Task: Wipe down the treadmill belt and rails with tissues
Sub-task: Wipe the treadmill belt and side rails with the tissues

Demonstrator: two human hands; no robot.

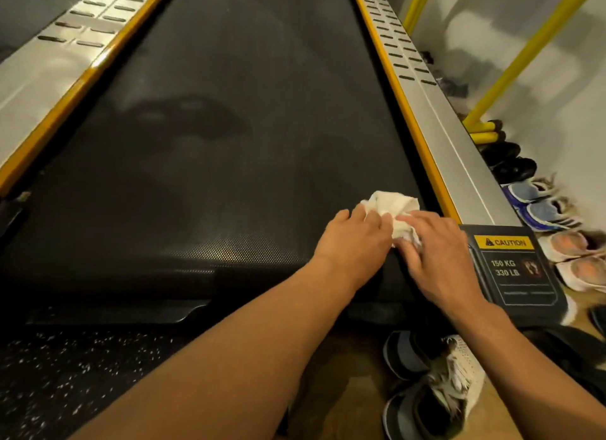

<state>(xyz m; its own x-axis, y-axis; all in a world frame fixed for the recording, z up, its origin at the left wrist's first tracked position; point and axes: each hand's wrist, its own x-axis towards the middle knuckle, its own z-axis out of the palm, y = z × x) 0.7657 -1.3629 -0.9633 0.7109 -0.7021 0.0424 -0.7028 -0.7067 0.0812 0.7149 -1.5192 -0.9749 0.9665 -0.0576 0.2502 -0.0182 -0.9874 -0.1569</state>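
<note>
At the near right corner of the treadmill belt [229,144], both hands meet on a crumpled white tissue wad [393,205] that lies on the black textured surface, just beside the yellow strip [423,150] edging the right rail [459,150]. The left hand [352,239] has its fingers curled over the wad's near-left edge and grips it. The right hand [439,252] lies across the wad's right side with fingers fairly flat, pressing it to the belt; whether its thumb hooks under the tissue cannot be told.

The step in hand looks like the belt wipe, begun at the end nearest the person. Pale hazy smears and darker patches run up the middle of the belt, so most of its length probably needs attention, and neither the right rail nor the slotted left rail [42,78] shows any sign of being reached.

The next move calls for steady downward pressure while the wad is pushed away along the belt or swept across toward the left rail, in overlapping passes. The textured surface may drag at and shred the tissue, so a firm hold and a refolded clean face would help. The belt may also roll under a push.

A caution label [511,262] sits on the end cap just right of the hands, and shoes [554,210] line the floor beyond the rail.
</note>
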